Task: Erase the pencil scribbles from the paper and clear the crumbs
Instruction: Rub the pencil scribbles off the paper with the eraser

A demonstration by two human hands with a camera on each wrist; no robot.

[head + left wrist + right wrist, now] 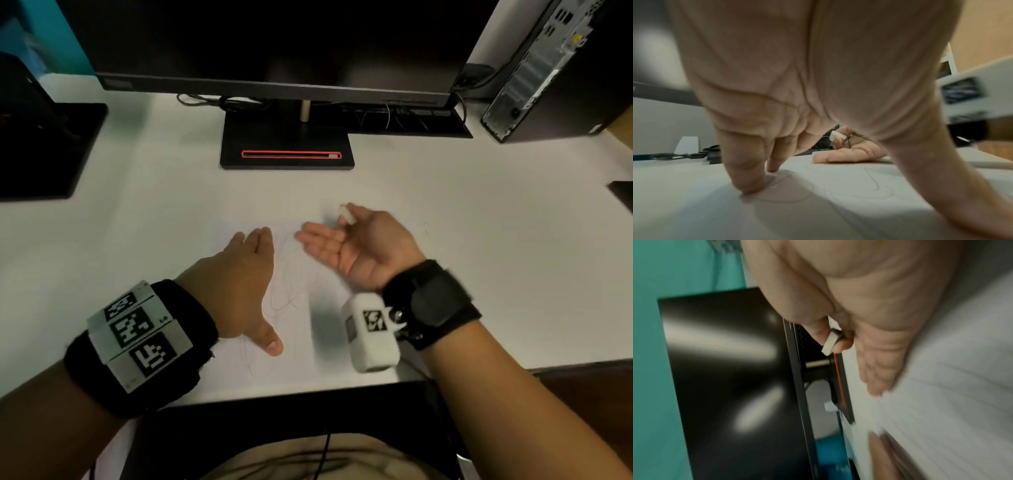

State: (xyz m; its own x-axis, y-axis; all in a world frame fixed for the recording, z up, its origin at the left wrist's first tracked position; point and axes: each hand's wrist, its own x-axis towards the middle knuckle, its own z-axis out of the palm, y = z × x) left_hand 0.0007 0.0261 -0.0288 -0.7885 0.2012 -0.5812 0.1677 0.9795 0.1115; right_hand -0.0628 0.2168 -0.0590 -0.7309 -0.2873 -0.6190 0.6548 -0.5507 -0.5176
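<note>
A white sheet of paper (294,329) with faint pencil scribbles (291,298) lies on the white desk near its front edge. My left hand (246,270) presses flat on the paper's left part, fingers straight and thumb spread. My right hand (349,240) lies palm up, its outer edge and straight lower fingers on the paper's far right part. Its thumb and forefinger pinch a small white eraser (344,213). The left wrist view shows my left fingertips (750,183) on the paper (694,211) and the eraser (836,135) behind. The right wrist view, blurred, shows the eraser (831,341) in that pinch.
A black monitor (274,41) on a black stand base (287,147) stands behind the paper. A computer tower (555,75) leans at the far right. A dark object (44,144) sits far left. The desk's front edge (308,387) runs just below the paper.
</note>
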